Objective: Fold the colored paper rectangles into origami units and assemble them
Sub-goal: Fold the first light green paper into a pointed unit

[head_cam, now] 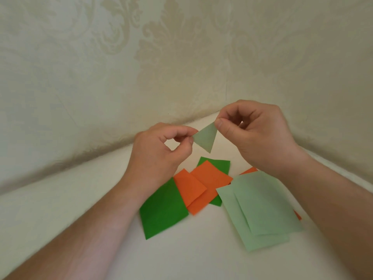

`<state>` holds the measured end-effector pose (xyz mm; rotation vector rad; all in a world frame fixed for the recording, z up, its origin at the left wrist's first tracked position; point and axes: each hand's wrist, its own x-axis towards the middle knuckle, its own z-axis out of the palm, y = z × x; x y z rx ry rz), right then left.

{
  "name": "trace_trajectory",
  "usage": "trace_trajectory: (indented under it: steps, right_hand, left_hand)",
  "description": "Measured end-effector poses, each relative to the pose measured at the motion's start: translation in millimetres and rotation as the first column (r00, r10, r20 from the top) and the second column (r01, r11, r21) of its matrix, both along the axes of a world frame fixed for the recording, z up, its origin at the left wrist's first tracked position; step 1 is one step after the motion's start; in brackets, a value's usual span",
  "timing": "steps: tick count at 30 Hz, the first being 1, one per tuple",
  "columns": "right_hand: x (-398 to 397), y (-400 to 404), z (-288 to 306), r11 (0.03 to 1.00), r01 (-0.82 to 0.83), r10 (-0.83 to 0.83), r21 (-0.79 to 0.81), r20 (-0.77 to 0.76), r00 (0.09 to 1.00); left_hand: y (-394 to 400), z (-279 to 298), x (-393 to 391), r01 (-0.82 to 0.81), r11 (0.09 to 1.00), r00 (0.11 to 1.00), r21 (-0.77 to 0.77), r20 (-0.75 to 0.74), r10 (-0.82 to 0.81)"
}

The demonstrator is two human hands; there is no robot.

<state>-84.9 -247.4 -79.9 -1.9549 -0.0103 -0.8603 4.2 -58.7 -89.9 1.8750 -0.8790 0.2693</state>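
Up above the worktop, both hands pinch a folded pale green triangle, left hand at its left corner, right hand at its top, apparently finishing one unit; flat sheets await folding next.

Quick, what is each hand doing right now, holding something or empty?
Left hand: fingers pinch the left corner of the pale green folded triangle.
Right hand: fingers pinch the top corner of the same triangle, held above the table.

A small folded triangle of matt pale green paper; below the grip, matt orange sheets and dark green sheets on a smooth white tabletop; damask-textured wallpaper behind
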Motion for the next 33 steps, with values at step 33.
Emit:
trace_trajectory:
  steps: [33]
  right_hand:
    - [2, 12, -11, 0.891, 0.031, -0.067, -0.452, -0.064, 0.996]
  left_hand:
    - [-6, -5, 3, -0.039, 0.973, 0.891, 0.227, 0.449, -0.069]
